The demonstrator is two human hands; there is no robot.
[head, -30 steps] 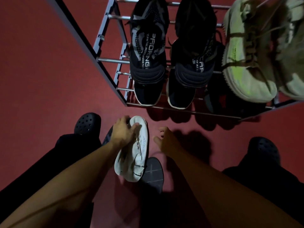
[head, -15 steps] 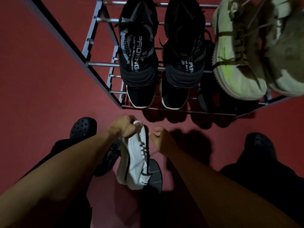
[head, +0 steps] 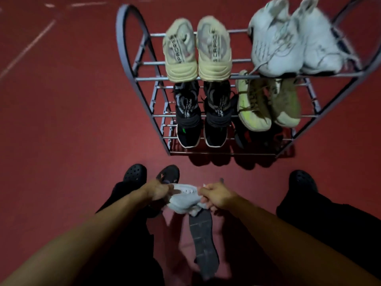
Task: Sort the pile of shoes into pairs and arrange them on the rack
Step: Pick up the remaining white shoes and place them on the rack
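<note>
A white shoe [head: 183, 200] is gripped by both hands, left hand [head: 157, 189] at 9 o'clock, right hand [head: 218, 196] at 3 o'clock, with the rack [head: 144, 65] at 12 o'clock.

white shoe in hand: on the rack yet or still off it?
Off. Both the left hand and right hand grip the white shoe above the floor, short of the rack.

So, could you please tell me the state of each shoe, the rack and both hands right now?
White shoe: held off the floor by both hands.
Left hand: gripping the shoe.
Right hand: gripping the shoe.
Dark shoe: lying on the floor, sole up.
Rack: upright, pairs on its shelves.
Beige pair: side by side, top shelf.
</note>
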